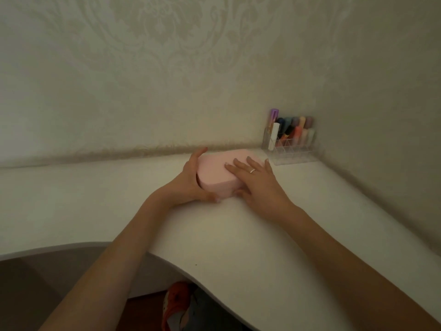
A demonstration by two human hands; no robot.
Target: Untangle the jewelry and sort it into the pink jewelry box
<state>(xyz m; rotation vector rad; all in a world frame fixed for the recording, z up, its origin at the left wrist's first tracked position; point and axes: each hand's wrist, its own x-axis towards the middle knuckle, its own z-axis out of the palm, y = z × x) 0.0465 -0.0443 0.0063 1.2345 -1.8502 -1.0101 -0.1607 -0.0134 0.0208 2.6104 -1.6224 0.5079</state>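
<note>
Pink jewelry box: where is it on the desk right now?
In the head view, the closed pink jewelry box sits centre-right near the wall, between the left hand and right hand, left of the clear organizer.

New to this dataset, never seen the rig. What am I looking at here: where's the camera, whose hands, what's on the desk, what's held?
There is no robot. A person wears one wide-angle camera on the head, looking forward and down, so the two bare arms reaching in from the bottom are their own.

On the white desk sits a pink box, lid closed. The left hand wraps round its left side, thumb at the near edge. The right hand lies on the lid with fingers fairly straight; it wears a ring.

In the far right corner stands a clear organizer with colourful tubes, apart from the box. No loose jewelry shows, so sorting has not started.
</note>
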